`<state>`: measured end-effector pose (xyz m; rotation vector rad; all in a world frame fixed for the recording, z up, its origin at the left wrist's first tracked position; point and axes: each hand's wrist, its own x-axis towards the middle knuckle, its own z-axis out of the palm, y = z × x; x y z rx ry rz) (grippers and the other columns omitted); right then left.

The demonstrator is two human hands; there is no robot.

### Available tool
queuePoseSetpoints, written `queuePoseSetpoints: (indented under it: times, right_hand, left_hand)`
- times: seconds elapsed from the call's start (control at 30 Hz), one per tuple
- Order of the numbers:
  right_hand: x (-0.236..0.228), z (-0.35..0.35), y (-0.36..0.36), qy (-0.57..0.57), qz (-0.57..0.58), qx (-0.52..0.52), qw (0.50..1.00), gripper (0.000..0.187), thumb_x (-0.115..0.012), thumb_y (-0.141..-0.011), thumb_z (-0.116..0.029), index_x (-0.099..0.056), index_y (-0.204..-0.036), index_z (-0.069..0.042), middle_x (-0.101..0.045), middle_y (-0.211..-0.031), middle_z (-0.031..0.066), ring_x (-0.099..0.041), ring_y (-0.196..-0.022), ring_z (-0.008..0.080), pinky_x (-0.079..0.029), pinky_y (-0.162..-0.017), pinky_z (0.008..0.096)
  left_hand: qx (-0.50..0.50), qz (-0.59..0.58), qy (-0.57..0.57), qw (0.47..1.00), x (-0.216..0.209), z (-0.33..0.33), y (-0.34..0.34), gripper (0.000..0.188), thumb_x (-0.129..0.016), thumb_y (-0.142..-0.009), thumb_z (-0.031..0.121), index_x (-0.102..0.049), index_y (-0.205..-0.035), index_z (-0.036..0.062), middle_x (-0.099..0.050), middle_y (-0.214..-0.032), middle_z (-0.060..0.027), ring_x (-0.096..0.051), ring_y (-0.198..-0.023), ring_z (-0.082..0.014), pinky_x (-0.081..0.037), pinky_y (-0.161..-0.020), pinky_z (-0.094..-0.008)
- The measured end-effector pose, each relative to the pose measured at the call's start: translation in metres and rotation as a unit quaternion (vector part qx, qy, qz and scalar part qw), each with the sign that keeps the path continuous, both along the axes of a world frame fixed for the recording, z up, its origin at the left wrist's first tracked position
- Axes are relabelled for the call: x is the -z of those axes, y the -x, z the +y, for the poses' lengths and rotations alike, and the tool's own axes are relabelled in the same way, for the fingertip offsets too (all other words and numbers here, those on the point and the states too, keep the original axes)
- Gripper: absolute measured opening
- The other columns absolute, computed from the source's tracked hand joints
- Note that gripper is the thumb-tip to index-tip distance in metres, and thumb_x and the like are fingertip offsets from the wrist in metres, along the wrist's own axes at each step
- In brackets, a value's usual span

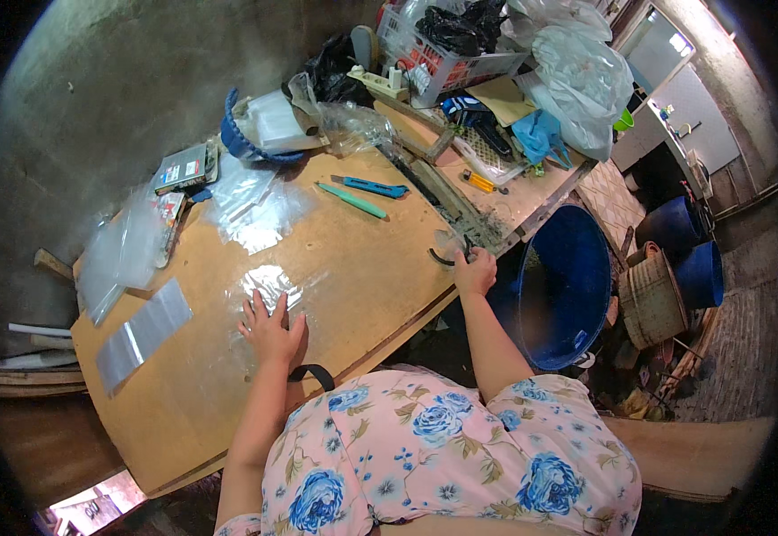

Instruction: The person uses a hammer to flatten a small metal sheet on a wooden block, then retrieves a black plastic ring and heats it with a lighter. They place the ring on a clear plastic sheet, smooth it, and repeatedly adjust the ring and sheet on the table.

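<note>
My left hand (271, 335) lies flat with fingers spread on a clear plastic bag (268, 279) near the middle of the wooden table (353, 295). At the table's right edge, the fingers of my right hand (476, 272) are closed around something dark and small, mostly hidden by them. A black curved piece (441, 258) shows just left of those fingers; whether it belongs to the held thing is unclear. Beyond both hands lie a green pen-shaped tool (351, 200) and a blue utility knife (369, 186). A flat clear plastic strip (143, 335) rests left of my left hand.
Stacked clear bags (125, 255) lie at the far left, beside small boxes (185, 168). A blue basket (233, 134) holds more plastic. An orange-handled tool (479, 181) lies on the right-hand surface. A large blue barrel (566, 286) stands close to my right arm.
</note>
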<state>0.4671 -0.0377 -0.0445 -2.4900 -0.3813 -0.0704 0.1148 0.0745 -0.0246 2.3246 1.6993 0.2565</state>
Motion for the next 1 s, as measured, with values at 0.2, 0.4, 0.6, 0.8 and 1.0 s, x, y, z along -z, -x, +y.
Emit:
queuePoseSetpoints:
  times: [0.2, 0.4, 0.6, 0.8, 1.0]
  right_hand:
    - [-0.004, 0.003, -0.003, 0.022, 0.04, 0.009, 0.999, 0.032, -0.067, -0.07, -0.03, -0.064, -0.093, -0.008, -0.056, -0.096, 0.0117, -0.055, -0.092, 0.0281, -0.044, -0.079, 0.04]
    - [0.03, -0.002, -0.036, -0.113, 0.034, -0.066, 0.991, 0.022, -0.063, -0.075, -0.017, -0.061, -0.092, -0.003, -0.059, -0.075, 0.007, -0.058, -0.07, 0.0212, -0.045, -0.064, 0.0303]
    - [-0.071, 0.004, -0.024, -0.427, 0.438, -0.131, 0.78, 0.012, -0.059, -0.081, -0.007, -0.054, -0.092, -0.004, -0.056, -0.069, 0.0041, -0.055, -0.056, 0.0124, -0.04, -0.046, 0.0245]
    - [-0.192, 0.0, 0.077, -0.39, 0.526, -0.421, 0.628, 0.021, -0.066, -0.071, 0.001, -0.06, -0.091, 0.0, -0.061, -0.08, 0.005, -0.059, -0.069, 0.0132, -0.047, -0.062, 0.0238]
    - [-0.239, 0.003, 0.116, -0.352, 0.647, -0.56, 0.379, 0.019, -0.066, -0.072, 0.004, -0.06, -0.09, 0.002, -0.06, -0.088, 0.0071, -0.059, -0.081, 0.0137, -0.047, -0.073, 0.0252]
  left_hand:
    - [-0.004, -0.007, -0.001, 1.0, -0.002, -0.002, 0.002, 0.05, -0.063, -0.071, 0.043, -0.056, -0.118, 0.0272, -0.027, -0.141, -0.0139, -0.019, -0.131, -0.0362, -0.014, -0.1, -0.0615]
    - [-0.011, -0.009, 0.014, 1.0, -0.009, -0.002, 0.001, 0.049, -0.062, -0.072, 0.044, -0.057, -0.117, 0.0265, -0.027, -0.141, -0.0142, -0.017, -0.132, -0.0351, -0.014, -0.101, -0.0609]
    - [0.002, -0.009, -0.007, 1.0, -0.007, -0.002, 0.002, 0.049, -0.061, -0.072, 0.044, -0.057, -0.117, 0.0251, -0.027, -0.141, -0.0162, -0.018, -0.132, -0.0367, -0.013, -0.101, -0.0607]
    - [0.005, -0.006, -0.006, 1.0, -0.005, -0.001, 0.005, 0.054, -0.061, -0.07, 0.045, -0.054, -0.12, 0.0266, -0.025, -0.142, -0.016, -0.019, -0.131, -0.0387, -0.014, -0.101, -0.0607]
    - [-0.005, 0.0, 0.017, 1.0, -0.009, -0.002, 0.003, 0.051, -0.059, -0.073, 0.048, -0.055, -0.119, 0.0291, -0.025, -0.142, -0.0152, -0.017, -0.132, -0.0368, -0.012, -0.102, -0.0596]
